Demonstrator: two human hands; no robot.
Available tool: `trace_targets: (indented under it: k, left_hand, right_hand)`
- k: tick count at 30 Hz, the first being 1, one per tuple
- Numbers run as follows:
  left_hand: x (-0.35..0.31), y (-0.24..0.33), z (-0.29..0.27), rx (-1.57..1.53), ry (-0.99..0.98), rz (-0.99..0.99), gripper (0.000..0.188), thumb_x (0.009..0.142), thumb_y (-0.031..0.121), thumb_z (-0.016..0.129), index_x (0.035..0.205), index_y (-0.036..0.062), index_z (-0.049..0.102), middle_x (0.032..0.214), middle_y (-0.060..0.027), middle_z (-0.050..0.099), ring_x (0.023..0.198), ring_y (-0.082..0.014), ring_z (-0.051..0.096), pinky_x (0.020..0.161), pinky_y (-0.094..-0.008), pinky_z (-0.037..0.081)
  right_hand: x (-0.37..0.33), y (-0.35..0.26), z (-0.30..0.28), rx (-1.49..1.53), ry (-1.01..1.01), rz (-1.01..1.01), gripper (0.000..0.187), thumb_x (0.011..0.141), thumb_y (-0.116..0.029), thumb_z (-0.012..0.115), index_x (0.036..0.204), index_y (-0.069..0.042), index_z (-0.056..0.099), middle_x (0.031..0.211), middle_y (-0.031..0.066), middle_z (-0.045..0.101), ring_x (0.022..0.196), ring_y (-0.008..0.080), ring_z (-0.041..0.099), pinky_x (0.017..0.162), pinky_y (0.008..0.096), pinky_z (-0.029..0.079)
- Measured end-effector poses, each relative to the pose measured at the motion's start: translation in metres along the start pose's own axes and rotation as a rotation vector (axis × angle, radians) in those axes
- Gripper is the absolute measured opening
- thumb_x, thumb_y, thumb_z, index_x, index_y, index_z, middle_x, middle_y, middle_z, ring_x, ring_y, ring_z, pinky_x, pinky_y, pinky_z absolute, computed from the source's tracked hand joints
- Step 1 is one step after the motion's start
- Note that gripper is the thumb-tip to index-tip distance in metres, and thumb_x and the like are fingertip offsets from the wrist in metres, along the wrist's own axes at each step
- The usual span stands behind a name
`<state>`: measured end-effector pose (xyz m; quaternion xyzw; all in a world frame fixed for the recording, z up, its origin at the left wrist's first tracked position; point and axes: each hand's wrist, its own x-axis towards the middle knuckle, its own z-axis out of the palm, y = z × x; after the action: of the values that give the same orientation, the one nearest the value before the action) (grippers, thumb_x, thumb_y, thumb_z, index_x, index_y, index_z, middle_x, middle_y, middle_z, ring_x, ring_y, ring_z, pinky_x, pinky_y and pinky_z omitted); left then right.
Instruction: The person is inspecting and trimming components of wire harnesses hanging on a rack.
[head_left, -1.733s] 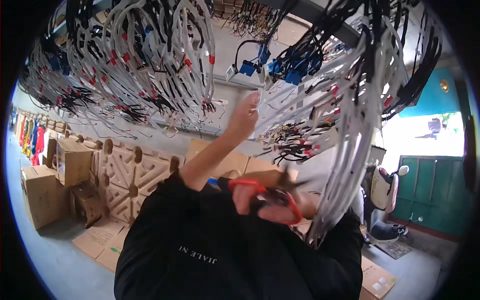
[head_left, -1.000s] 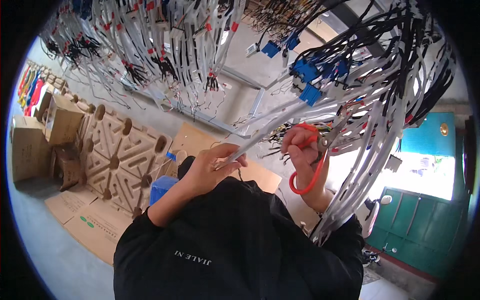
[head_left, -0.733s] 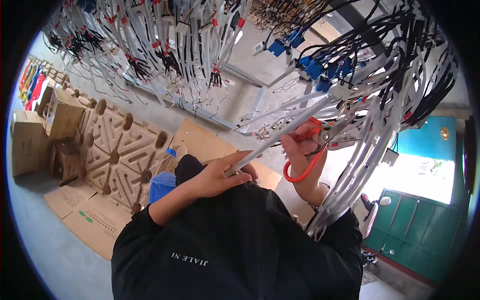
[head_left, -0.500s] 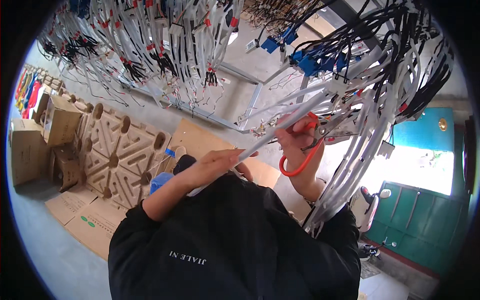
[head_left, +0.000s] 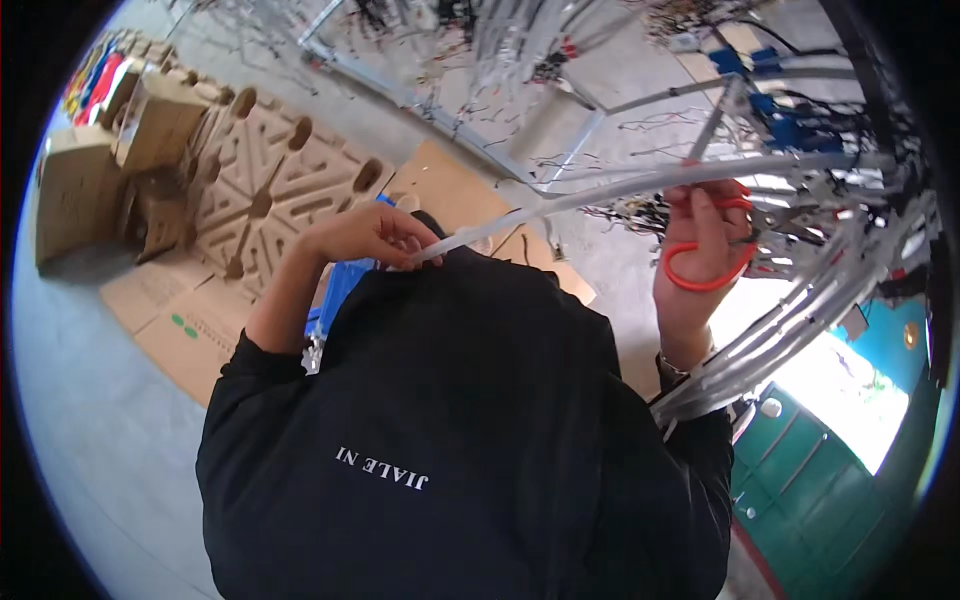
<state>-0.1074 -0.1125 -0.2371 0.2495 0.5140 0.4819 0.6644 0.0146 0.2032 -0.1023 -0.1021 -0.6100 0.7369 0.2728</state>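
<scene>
My left hand (head_left: 372, 238) pinches the near end of a long whitish sleeved cable (head_left: 590, 192), which stretches up to the right, past my other hand, toward a hanging bundle. Scissors with orange handles (head_left: 708, 272) sit in my right hand (head_left: 700, 235), the fingers curled through the loops. Their metal blades point right, toward the wires, and partly blend into them. The cable passes just above my right fingers; I cannot tell whether they also touch it. Below my right wrist, more white sleeved cables (head_left: 770, 350) drape over the forearm.
Blue connectors (head_left: 785, 120) and dark wires hang at upper right. A metal frame (head_left: 420, 105) with dangling harnesses stands ahead. To the left are cardboard boxes (head_left: 85, 190) and a molded brown pallet (head_left: 262, 195). A blue container (head_left: 345, 290) lies beside my left forearm. A green door (head_left: 810, 470) is at right.
My left hand has moved left along the cable to its end, drawing it out straighter. My right hand, still holding the scissors, has moved right. The view has shifted.
</scene>
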Motion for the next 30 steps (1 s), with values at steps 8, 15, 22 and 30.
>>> trace_targets:
  k: [8, 15, 22, 30]
  left_hand:
    - [-0.048, -0.005, -0.005, -0.24, 0.171, 0.008, 0.041, 0.08, 0.004, 0.068, 0.119, 0.0008, 0.057, 0.088, -0.0028, 0.065, 0.079, -0.0077, 0.06, 0.072, -0.0209, 0.047]
    - [-0.068, 0.01, 0.017, -0.106, 0.511, 0.192, 0.027, 0.081, 0.007, 0.068, 0.106, 0.0048, 0.06, 0.076, 0.0027, 0.057, 0.07, -0.0049, 0.051, 0.063, -0.0196, 0.041]
    - [-0.095, 0.015, 0.021, -0.161, 0.388, 0.029, 0.036, 0.094, 0.033, 0.054, 0.106, 0.0004, 0.064, 0.076, 0.0006, 0.061, 0.068, -0.0064, 0.052, 0.06, -0.0206, 0.039]
    - [-0.08, 0.005, 0.027, -0.357, 0.461, 0.051, 0.018, 0.077, 0.004, 0.074, 0.091, 0.006, 0.063, 0.082, 0.002, 0.063, 0.077, -0.0049, 0.058, 0.072, -0.0201, 0.047]
  right_hand:
    - [-0.001, 0.006, 0.011, -0.016, -0.026, 0.026, 0.031, 0.09, -0.005, 0.045, 0.119, 0.004, 0.052, 0.109, 0.0131, 0.059, 0.096, 0.0172, 0.052, 0.092, 0.0346, 0.041]
    - [-0.003, 0.007, 0.02, -0.016, -0.019, 0.036, 0.029, 0.091, -0.006, 0.046, 0.118, 0.003, 0.053, 0.109, 0.0123, 0.059, 0.096, 0.0203, 0.055, 0.095, 0.0371, 0.041]
    - [0.001, 0.011, 0.022, 0.149, -0.053, 0.039, 0.027, 0.093, -0.012, 0.047, 0.118, -0.003, 0.055, 0.107, 0.0115, 0.061, 0.094, 0.0199, 0.055, 0.088, 0.0358, 0.043]
    - [0.001, 0.003, 0.041, 0.11, 0.014, -0.034, 0.032, 0.092, -0.015, 0.056, 0.118, 0.001, 0.051, 0.107, 0.0121, 0.06, 0.095, 0.0193, 0.059, 0.084, 0.0323, 0.048]
